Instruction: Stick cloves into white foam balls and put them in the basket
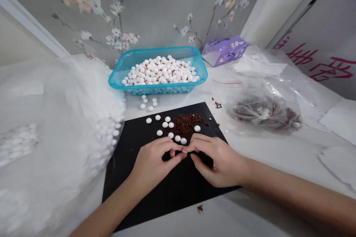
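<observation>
Both hands meet over a black mat [172,189] on the white table. My left hand [154,163] and my right hand [215,163] pinch together on one small white bead [184,151] between their fingertips. Just beyond the fingers lie several loose white beads [167,124] and a heap of small reddish-brown bits [187,123] on the mat. A turquoise basket [122,77] full of white beads stands behind the mat.
A big clear plastic bag [50,148] of white beads fills the left side. A clear bag of reddish-brown bits [264,113] lies at the right. A purple tissue pack [224,50] sits by the flowered wall. White paper pieces [338,118] lie far right.
</observation>
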A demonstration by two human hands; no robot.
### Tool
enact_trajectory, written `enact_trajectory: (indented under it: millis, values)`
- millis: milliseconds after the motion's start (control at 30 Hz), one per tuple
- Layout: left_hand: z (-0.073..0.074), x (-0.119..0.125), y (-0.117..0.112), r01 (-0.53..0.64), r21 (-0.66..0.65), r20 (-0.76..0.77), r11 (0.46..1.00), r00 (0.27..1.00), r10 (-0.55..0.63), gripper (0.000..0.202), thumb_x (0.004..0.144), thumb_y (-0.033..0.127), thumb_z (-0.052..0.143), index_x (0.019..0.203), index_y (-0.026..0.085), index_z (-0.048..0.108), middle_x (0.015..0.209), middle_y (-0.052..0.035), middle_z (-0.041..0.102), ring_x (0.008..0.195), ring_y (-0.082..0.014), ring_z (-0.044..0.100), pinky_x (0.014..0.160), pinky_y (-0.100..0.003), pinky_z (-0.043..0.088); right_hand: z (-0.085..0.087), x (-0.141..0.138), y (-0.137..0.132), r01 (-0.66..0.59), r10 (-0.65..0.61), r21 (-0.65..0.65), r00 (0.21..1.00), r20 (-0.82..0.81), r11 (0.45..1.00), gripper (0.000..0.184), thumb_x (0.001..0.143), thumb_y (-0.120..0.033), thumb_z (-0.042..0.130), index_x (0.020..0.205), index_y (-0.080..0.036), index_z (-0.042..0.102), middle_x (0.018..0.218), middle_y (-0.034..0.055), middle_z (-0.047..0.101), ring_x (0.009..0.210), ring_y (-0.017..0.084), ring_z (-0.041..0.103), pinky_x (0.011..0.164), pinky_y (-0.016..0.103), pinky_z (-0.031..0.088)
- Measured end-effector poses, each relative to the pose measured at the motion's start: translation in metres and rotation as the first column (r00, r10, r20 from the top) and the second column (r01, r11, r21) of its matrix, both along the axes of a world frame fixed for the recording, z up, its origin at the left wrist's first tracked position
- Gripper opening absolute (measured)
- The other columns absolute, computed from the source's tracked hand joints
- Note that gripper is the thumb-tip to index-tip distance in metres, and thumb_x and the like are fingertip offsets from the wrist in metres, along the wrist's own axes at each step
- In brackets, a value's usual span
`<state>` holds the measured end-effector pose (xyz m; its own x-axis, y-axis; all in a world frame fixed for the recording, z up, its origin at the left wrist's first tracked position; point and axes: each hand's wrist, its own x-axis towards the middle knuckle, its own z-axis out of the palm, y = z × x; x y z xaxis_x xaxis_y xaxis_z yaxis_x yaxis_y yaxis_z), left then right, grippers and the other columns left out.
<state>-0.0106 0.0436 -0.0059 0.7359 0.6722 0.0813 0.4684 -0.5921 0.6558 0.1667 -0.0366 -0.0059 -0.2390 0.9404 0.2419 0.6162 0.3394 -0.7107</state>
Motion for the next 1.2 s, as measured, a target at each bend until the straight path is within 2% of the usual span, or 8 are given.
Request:
enact_trajectory:
  millis: [333, 533, 667, 800, 967, 1067, 1133, 1200]
  values:
    - [-0.001, 0.001, -0.003, -0.072, -0.092, -0.042, 0.993, 0.997, 0.069, 0.009, 0.076, 0.030, 0.065, 0.077, 0.024, 0.071, 0.061, 0.0051, 0.054, 0.053, -0.0071, 0.045, 0.050, -0.018, 0.034, 0.001, 0.000, 0.000, -0.022, 0.021, 0.015, 0.996, 0.081, 1.000, 0.023, 0.070, -0.005, 0.043, 0.086, -0.016, 0.055, 0.076, 0.0036, 0.057, 0.062, 0.013, 0.052, 0.051, 0.023, 0.037]
    - [-0.001, 0.000, -0.001, -0.082, -0.104, -0.039, 0.991, 0.996, 0.078, 0.008, 0.075, 0.031, 0.066, 0.076, 0.026, 0.071, 0.060, 0.0052, 0.054, 0.053, -0.0073, 0.045, 0.049, -0.018, 0.033, 0.003, 0.000, -0.003, -0.043, 0.050, -0.052, 0.990, 0.132, 0.998, 0.024, 0.074, -0.007, 0.043, 0.093, -0.017, 0.055, 0.079, 0.0027, 0.058, 0.062, 0.013, 0.052, 0.052, 0.024, 0.036]
    - [-0.002, -0.001, -0.001, -0.082, -0.081, -0.043, 0.993, 0.996, 0.079, 0.008, 0.075, 0.031, 0.065, 0.074, 0.026, 0.071, 0.059, 0.0050, 0.053, 0.052, -0.0076, 0.044, 0.048, -0.019, 0.032, 0.001, 0.002, -0.002, 0.021, -0.021, -0.087, 1.000, 0.001, 0.996, 0.024, 0.078, -0.008, 0.044, 0.096, -0.018, 0.055, 0.078, 0.0012, 0.055, 0.064, 0.011, 0.051, 0.055, 0.022, 0.038]
    - [-0.003, 0.000, -0.001, -0.077, -0.065, -0.012, 0.995, 0.997, 0.077, 0.007, 0.074, 0.029, 0.066, 0.072, 0.025, 0.071, 0.056, 0.0052, 0.052, 0.051, -0.0074, 0.045, 0.049, -0.019, 0.032, -0.003, 0.002, -0.002, 0.134, -0.145, -0.098, 0.982, -0.118, 0.986, 0.025, 0.080, -0.010, 0.046, 0.102, -0.018, 0.053, 0.064, -0.0048, 0.039, 0.052, 0.009, 0.041, 0.047, 0.020, 0.034]
    - [-0.002, 0.000, -0.001, -0.073, -0.049, -0.009, 0.996, 0.997, 0.073, 0.005, 0.074, 0.028, 0.066, 0.073, 0.024, 0.070, 0.057, 0.0052, 0.053, 0.051, -0.0073, 0.045, 0.049, -0.019, 0.032, -0.004, 0.001, -0.004, 0.117, -0.126, -0.067, 0.981, -0.150, 0.991, 0.024, 0.079, -0.008, 0.047, 0.098, -0.018, 0.056, 0.063, -0.0052, 0.039, 0.051, 0.008, 0.038, 0.047, 0.019, 0.033]
    - [-0.001, 0.000, -0.002, -0.058, -0.022, -0.001, 0.998, 0.998, 0.058, 0.005, 0.075, 0.028, 0.066, 0.076, 0.025, 0.070, 0.058, 0.0055, 0.053, 0.052, -0.0073, 0.046, 0.050, -0.019, 0.033, -0.004, 0.004, -0.001, 0.272, -0.261, 0.023, 0.941, -0.214, 0.962, 0.019, 0.079, -0.008, 0.047, 0.093, -0.018, 0.057, 0.061, -0.0062, 0.036, 0.048, 0.007, 0.035, 0.044, 0.019, 0.031]
    - [0.001, 0.000, -0.003, -0.045, 0.009, 0.008, 0.999, 0.999, 0.045, 0.006, 0.076, 0.026, 0.064, 0.079, 0.026, 0.069, 0.059, 0.0056, 0.053, 0.053, -0.0072, 0.047, 0.052, -0.019, 0.035, -0.006, 0.008, 0.004, 0.451, -0.426, 0.058, 0.871, -0.244, 0.890, 0.017, 0.079, -0.010, 0.048, 0.091, -0.017, 0.059, 0.061, -0.0060, 0.035, 0.046, 0.007, 0.033, 0.042, 0.019, 0.030]
    - [0.002, -0.001, -0.004, -0.027, 0.035, 0.011, 0.999, 1.000, 0.027, 0.007, 0.077, 0.024, 0.063, 0.081, 0.026, 0.068, 0.061, 0.0057, 0.053, 0.055, -0.0071, 0.049, 0.054, -0.019, 0.036, -0.008, 0.012, 0.009, 0.548, -0.528, 0.054, 0.824, -0.206, 0.834, 0.017, 0.077, -0.012, 0.051, 0.091, -0.016, 0.061, 0.063, -0.0050, 0.037, 0.047, 0.007, 0.034, 0.042, 0.020, 0.030]
